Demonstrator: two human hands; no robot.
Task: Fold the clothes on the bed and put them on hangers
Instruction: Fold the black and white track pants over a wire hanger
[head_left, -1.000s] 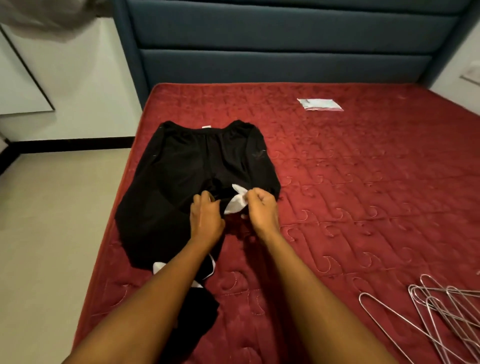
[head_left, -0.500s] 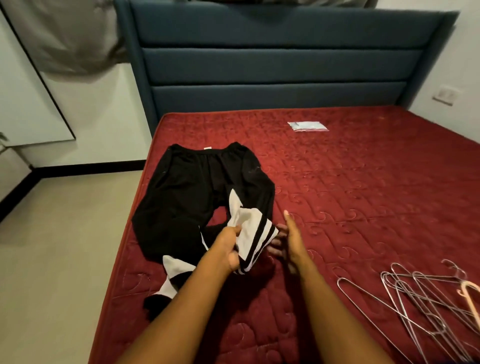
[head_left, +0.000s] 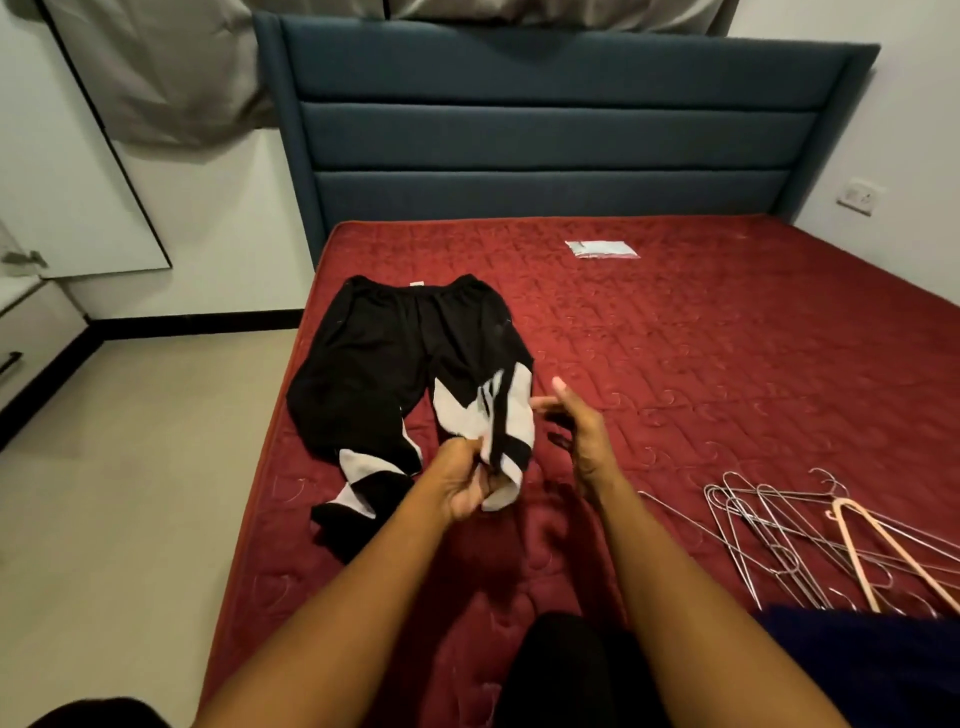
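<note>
Step in hand: we judge this the straightening stage, before any fold; one leg of the black trousers (head_left: 384, 364) is lifted by its cuff.
Trousers: on the bed (head_left: 727, 374) near its nine o'clock edge, with the waistband toward twelve and the other leg crumpled toward seven.
Left hand (head_left: 465, 486): our fingers curl round the white-and-black striped cuff, holding it off the mattress.
Right hand (head_left: 574, 423): holds nothing, fingers spread and loose, just beside the lifted leg at its three o'clock.
Hangers (head_left: 769, 525): a heap of wire ones, a pink hanger (head_left: 849, 506) among them, well apart from the trousers at four o'clock.
Next move: we reckon the lifted leg wants pulling straight toward six and laying flat, then the crumpled leg likewise, so one leg can go over the other.
Not yet done: no fold, and nothing on a hanger.
</note>
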